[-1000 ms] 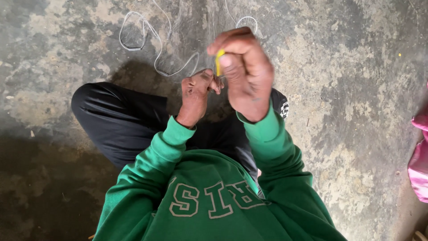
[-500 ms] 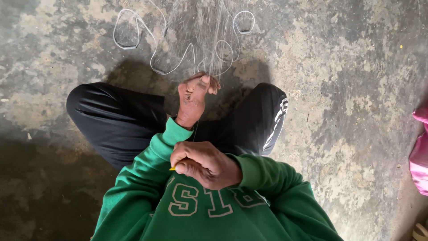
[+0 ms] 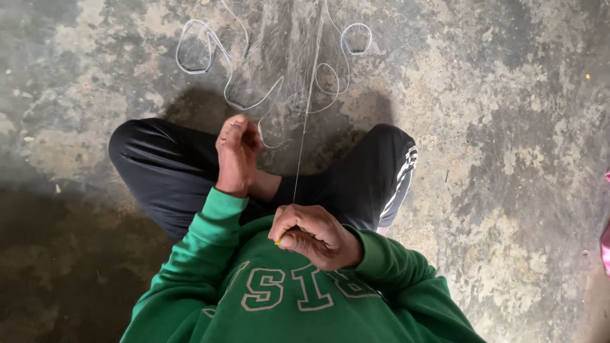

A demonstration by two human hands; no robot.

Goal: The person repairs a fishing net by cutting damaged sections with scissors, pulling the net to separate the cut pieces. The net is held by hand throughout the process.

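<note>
Now our left hand (image 3: 238, 152) pinches net (image 3: 279, 70) at 12 o'clock, anchoring mesh; right hand (image 3: 312, 235) closed on yellow needle (image 3: 278, 241), drawing thread (image 3: 300, 152) taut.

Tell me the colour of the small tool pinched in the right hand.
Yellow: only the tip of the small tool shows between the right hand fingers, head view.

You have two hands in view, left hand (image 3: 236, 152) and right hand (image 3: 312, 235), one fine net (image 3: 286, 70), one yellow tool (image 3: 278, 241), one taut thread (image 3: 301, 146)
</note>
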